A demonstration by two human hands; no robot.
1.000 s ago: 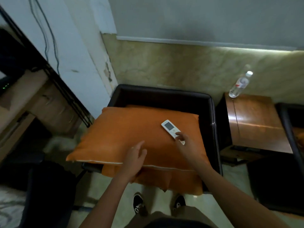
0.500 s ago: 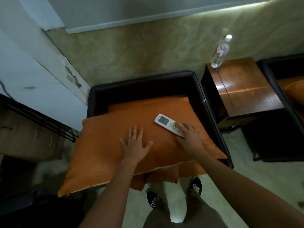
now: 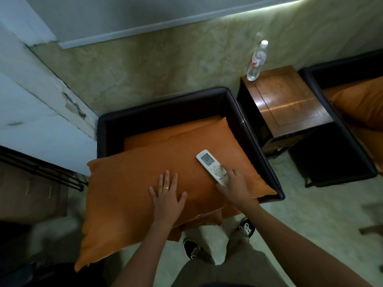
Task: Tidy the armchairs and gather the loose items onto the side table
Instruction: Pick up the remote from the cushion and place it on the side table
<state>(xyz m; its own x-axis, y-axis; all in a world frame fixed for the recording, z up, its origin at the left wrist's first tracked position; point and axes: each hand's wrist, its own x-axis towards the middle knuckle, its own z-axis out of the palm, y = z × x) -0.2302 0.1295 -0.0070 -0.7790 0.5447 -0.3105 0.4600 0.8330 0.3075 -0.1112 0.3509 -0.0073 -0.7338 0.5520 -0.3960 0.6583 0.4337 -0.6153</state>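
A large orange cushion [image 3: 132, 193] lies skewed on a black armchair [image 3: 165, 104], its front overhanging the seat. A white remote control [image 3: 208, 160] with a lit display rests on the cushion's right part. My right hand [image 3: 234, 185] lies over the remote's lower end, fingers curled on it. My left hand [image 3: 167, 197] presses flat on the cushion, fingers spread, a ring on one finger. To the right stands the wooden side table [image 3: 290, 108] with a clear water bottle [image 3: 257, 61] at its back left corner.
A second black armchair [image 3: 350, 141] with an orange cushion [image 3: 360, 104] stands right of the side table. A wall runs behind the furniture. Dark rails [image 3: 41, 170] and wooden furniture are at the left. My feet stand on pale floor tiles before the chair.
The view has swung right and down. My left hand went from hovering to flat on the cushion. My right hand slid further over the remote's lower end.
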